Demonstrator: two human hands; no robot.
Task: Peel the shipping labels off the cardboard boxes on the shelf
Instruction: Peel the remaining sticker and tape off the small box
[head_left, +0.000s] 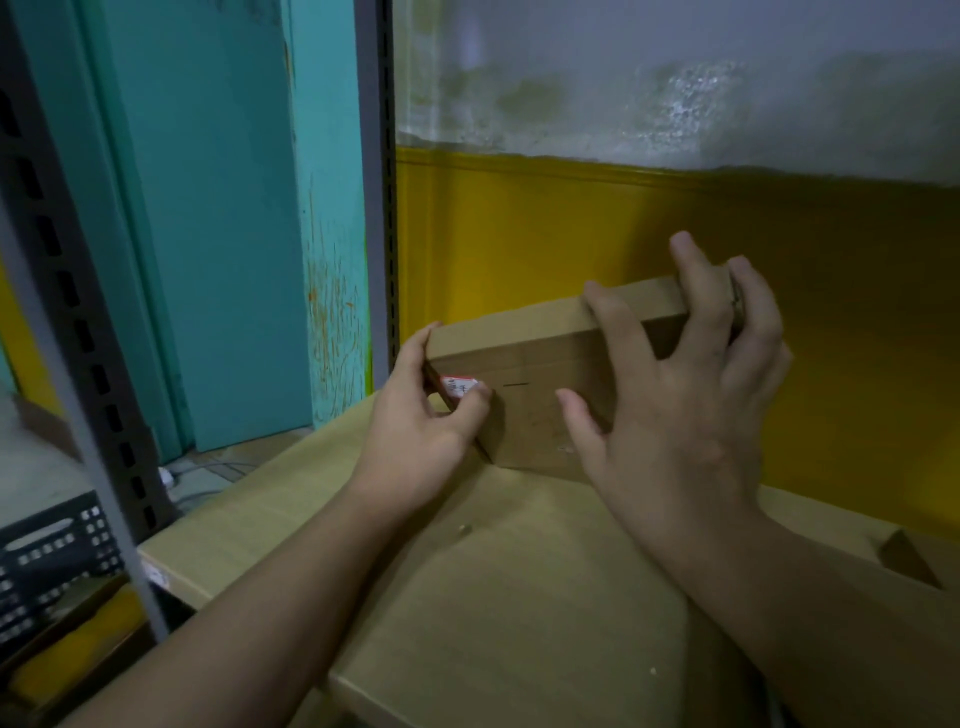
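you have the small box (540, 364) standing on its long side on top of a big flat box (493, 597), close to that big box's far edge and roughly midway along it. its broad brown face is turned toward you and its left end is swung a little nearer to you than its right.

your left hand (421, 421) holds the small box at its left corner: the fingers curl round the corner toward the hidden side, and the thumb tip lies on the label (460, 387). the label is a small red and white strip low on the left of the front face, right at the corner. most of it is covered by your thumb and fingers, so you cannot tell whether any of it has lifted.

your right hand (691, 395) grips the right part of the small box from above. the fingers are spread wide and hooked over the top edge and the right end, while the thumb reaches down across the front face.

behind the small box is a yellow wall (623, 234). a grey slotted post (376, 208) rises past the big box's far left corner, and a black crate (52, 561) sits lower down at the left.
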